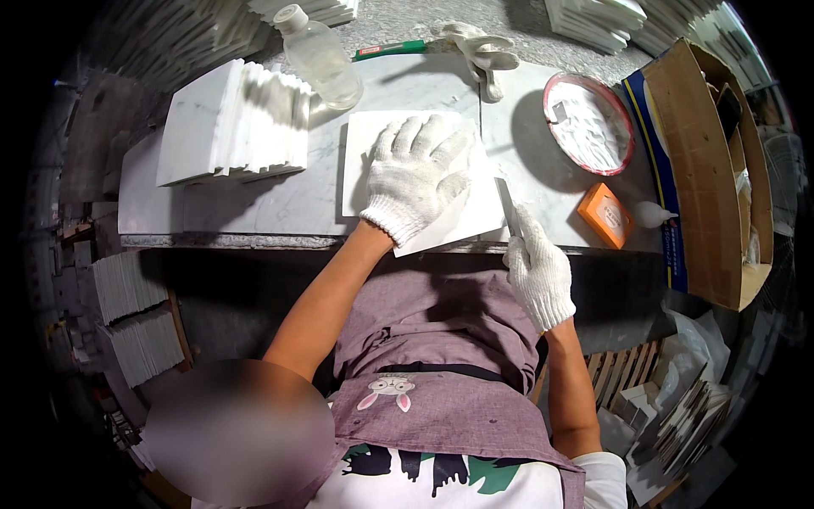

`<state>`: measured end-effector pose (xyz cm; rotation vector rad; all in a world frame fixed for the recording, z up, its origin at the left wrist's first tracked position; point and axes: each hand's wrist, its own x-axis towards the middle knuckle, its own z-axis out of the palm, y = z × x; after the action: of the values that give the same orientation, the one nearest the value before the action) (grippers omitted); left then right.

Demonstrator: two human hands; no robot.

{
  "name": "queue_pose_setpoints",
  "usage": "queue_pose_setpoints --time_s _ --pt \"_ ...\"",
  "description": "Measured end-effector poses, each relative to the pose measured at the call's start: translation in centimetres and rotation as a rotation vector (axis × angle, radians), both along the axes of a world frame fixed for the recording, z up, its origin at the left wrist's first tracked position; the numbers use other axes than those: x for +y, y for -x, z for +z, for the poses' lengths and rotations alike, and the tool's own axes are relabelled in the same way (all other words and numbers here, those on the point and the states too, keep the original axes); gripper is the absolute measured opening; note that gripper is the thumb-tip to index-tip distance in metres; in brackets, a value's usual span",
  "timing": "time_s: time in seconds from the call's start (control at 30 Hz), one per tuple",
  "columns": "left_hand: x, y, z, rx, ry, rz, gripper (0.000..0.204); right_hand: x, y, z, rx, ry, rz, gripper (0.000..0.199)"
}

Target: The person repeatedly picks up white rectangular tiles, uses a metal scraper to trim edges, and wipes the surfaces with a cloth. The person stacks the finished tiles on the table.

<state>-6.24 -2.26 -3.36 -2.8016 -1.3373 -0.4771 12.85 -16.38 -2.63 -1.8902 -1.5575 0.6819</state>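
Observation:
My left hand [414,170], in a white knit glove, lies flat with fingers spread on a white square tile [466,219]. A second white tile edge [356,140] shows at another angle beside it; how the two overlap is partly hidden by the hand. My right hand [541,276], also gloved, is closed around a thin grey blade-like tool [506,204]. The tool points away from me along the tile's right edge; whether it touches the edge I cannot tell. Both tiles rest on a marble-look worktop [271,208].
Stacked white tiles [246,123] and a clear bottle [326,68] stand left. Behind lie a green tool [390,49] and crumpled gloves [483,49]. At right are a red-rimmed bowl [631,123] of white paste, an orange box [605,215], a white bulb [649,215] and a cardboard box [704,161].

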Motion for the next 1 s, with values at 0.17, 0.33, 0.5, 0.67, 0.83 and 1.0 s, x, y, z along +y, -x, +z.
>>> queue_pose_setpoints --time_s 0.17,0.33,0.5,0.67,0.83,1.0 --pt "0.1 0.0 -0.2 -0.01 -0.031 -0.004 0.056 0.3 0.2 1.0 -0.044 0.103 0.01 0.048" --pt "0.0 -0.1 0.5 0.018 0.053 0.012 0.056 0.4 0.0 0.8 -0.036 0.077 0.049 0.048" --pt "0.1 -0.1 0.4 -0.008 0.021 0.001 0.056 0.0 -0.6 0.4 -0.02 0.09 0.088 0.058" --pt "0.0 -0.3 0.1 0.003 -0.003 0.014 0.055 0.1 -0.1 0.2 0.022 0.116 0.066 0.052" --pt "0.1 -0.4 0.4 0.024 0.011 0.014 0.055 0.5 -0.1 -0.4 0.047 0.063 0.07 0.05" --pt "0.1 -0.3 0.3 -0.021 -0.004 0.006 0.055 -0.3 -0.6 0.1 0.102 0.083 0.105 0.054"
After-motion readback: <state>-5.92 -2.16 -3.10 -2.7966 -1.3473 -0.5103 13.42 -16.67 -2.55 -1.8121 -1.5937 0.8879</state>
